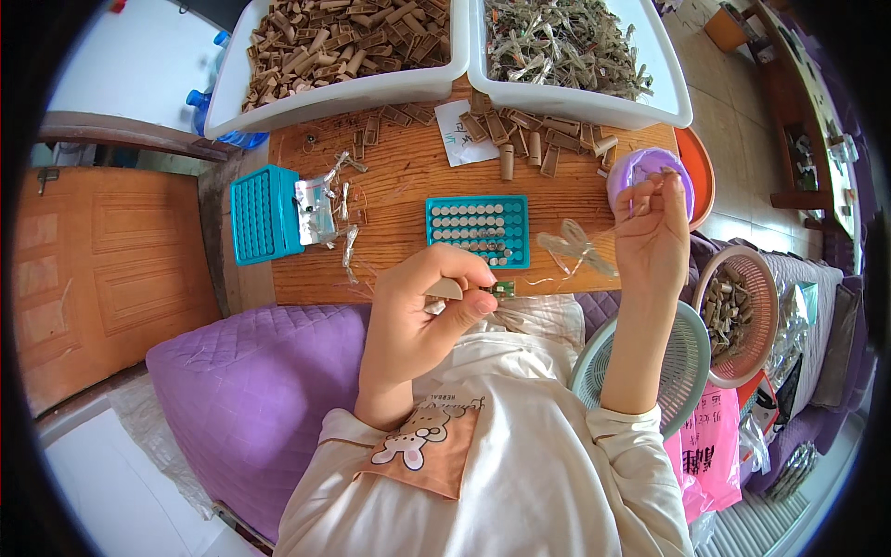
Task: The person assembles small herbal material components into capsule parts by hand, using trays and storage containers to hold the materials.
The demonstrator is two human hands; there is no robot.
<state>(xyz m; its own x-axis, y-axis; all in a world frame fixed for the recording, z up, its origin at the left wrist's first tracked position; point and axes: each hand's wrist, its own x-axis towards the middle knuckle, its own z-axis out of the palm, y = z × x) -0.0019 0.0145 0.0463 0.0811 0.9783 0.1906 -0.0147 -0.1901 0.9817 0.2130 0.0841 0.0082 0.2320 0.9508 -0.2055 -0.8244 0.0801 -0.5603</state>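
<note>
My left hand [422, 302] is closed at the near edge of the table, thumb and forefinger pinching a small green circuit board [504, 290]. A tan plastic shell piece [445, 289] sits inside the same hand. Raised in front of the purple tub [688, 186], my right hand [652, 218] has its fingertips pinched together; a thin strand seems to run to them from a looped bundle of clear wire [574, 246] between the hands. The fingertip grip is too small to make out fully. Beyond the left hand lies a teal tray [523, 223] with rows of silver button cells.
Two white bins stand at the back, one of tan shells [348, 46], one of wire bundles [566, 56]. Loose shells [548, 139] lie before them. Stacked teal trays [266, 215] and wires [348, 251] are at left. Baskets [687, 381] [768, 320] stand at right.
</note>
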